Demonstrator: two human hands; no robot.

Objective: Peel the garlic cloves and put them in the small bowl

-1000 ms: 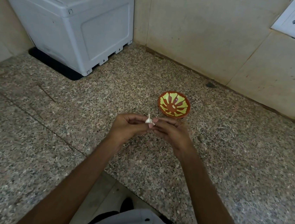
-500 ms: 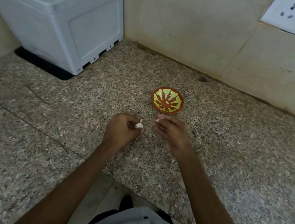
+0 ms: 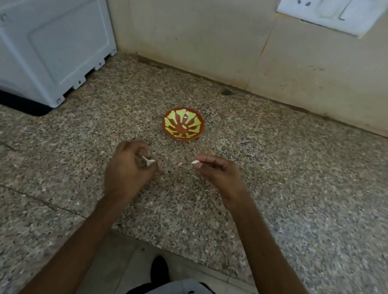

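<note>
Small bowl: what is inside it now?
The small bowl shows its yellow-green painted pattern and one small pale bit near the centre, too small to identify. Nothing covers its inside; the left hand and right hand are apart from it.

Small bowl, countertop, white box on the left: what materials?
Small bowl: likely glazed ceramic or painted terracotta; red-brown body, yellow-green painted pattern, a glossy highlight inside.
Countertop: granite or similar stone, smooth-looking; fine pink, grey and black speckle, visible joint lines.
White box: probably moulded plastic, matte; recessed panel and notched bottom edge.
</note>
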